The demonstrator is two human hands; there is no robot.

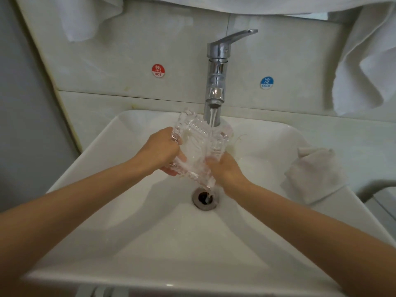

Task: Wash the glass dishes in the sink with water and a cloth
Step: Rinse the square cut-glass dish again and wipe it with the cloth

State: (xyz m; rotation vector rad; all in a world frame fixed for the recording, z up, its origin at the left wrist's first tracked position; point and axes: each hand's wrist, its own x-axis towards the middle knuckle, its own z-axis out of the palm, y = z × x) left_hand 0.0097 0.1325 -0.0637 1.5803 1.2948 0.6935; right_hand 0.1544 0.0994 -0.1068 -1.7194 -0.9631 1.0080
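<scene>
A clear cut-glass dish [199, 144] with ridged edges is tilted under the running tap, above the white sink [132, 211]. My left hand [160, 151] grips its left edge. My right hand [225, 168] holds its lower right edge. Water runs off the dish's lower corner toward the drain [205, 198]. A white cloth [315, 172] lies on the sink's right rim, apart from both hands.
The chrome faucet [216, 69] stands behind the sink with water flowing from its spout. Red HOT [158, 70] and blue COLD [266, 82] stickers sit on the wall. White towels [364, 61] hang at the upper right and upper left.
</scene>
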